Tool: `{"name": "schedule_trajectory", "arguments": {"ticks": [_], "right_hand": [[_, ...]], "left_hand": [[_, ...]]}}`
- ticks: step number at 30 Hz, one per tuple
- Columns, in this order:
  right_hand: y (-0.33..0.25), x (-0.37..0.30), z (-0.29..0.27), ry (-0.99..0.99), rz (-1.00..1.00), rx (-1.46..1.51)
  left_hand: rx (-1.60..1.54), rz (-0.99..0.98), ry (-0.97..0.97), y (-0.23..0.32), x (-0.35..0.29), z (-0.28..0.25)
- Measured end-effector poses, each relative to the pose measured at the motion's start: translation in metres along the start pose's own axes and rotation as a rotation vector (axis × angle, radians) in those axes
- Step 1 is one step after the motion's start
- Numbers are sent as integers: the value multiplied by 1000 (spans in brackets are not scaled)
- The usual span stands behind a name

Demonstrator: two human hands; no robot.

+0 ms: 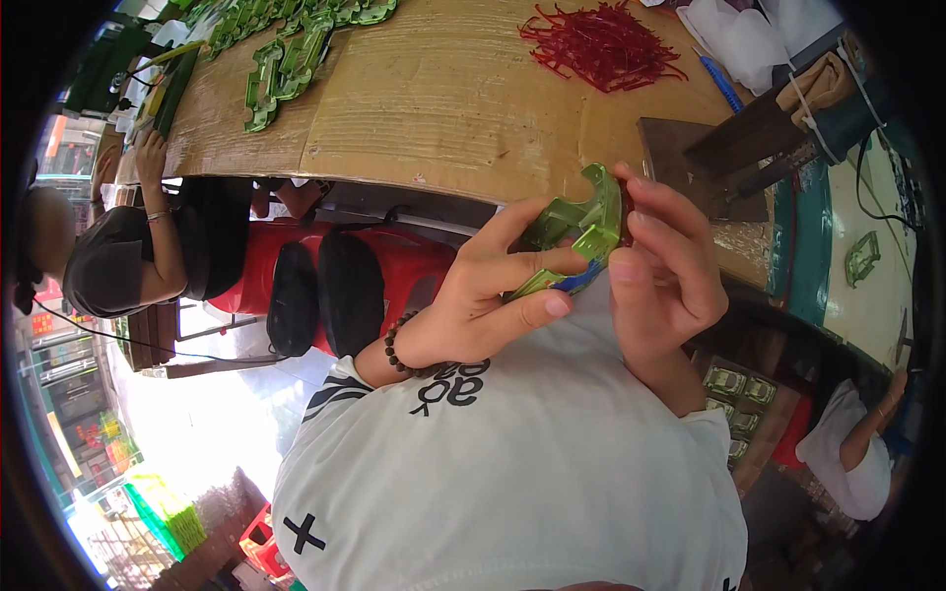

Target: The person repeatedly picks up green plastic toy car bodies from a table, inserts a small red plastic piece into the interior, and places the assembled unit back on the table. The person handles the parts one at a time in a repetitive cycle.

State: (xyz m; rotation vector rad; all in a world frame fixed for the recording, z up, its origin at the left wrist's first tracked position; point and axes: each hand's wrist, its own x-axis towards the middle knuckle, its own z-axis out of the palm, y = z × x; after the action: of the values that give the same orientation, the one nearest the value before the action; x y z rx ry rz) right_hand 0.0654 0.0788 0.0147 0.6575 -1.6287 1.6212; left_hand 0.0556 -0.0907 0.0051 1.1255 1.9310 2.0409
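A green plastic toy car shell (pixel 603 241) with a blue patch is held up in front of my chest, tilted, off the table's near edge. My left hand (pixel 493 286) grips it from the left, the index finger laid across it and the thumb beneath. From the other side my right hand (pixel 670 261) pinches its right end with bent fingers. A sliver of dark red shows by those fingertips; I cannot make out what it is. Beyond my hands, a heap of thin red plastic strips (pixel 601 44) lies on the wooden table (pixel 424 98).
Several green shells (pixel 286 74) lie at the table's far left. A dark press-like fixture (pixel 729 163) stands at right, near a blue pen-like tool (pixel 721 84). Red chairs with black bags (pixel 353 291) are at left. Co-workers (pixel 123 246) sit on both sides.
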Motion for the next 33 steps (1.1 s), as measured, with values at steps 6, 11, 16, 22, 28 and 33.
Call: {"name": "schedule_trajectory", "arguments": {"ticks": [6, 11, 16, 22, 28, 33], "right_hand": [[-3, -3, 9, 34, -2, 55], [-2, -1, 5, -3, 19, -53], [-4, 1, 7, 31, 98, -15], [1, 16, -4, -147, -112, -105], [7, 2, 6, -31, -165, -366], [1, -3, 7, -52, -87, -425]], "left_hand": [[-23, 35, 30, -1, 1, 2], [30, 35, 73, -3, 1, 5], [83, 58, 105, -4, 1, 5], [33, 77, 50, -8, -1, -3], [-166, -18, 87, -11, -4, 8], [-302, -127, 101, -11, -10, 13]]}}
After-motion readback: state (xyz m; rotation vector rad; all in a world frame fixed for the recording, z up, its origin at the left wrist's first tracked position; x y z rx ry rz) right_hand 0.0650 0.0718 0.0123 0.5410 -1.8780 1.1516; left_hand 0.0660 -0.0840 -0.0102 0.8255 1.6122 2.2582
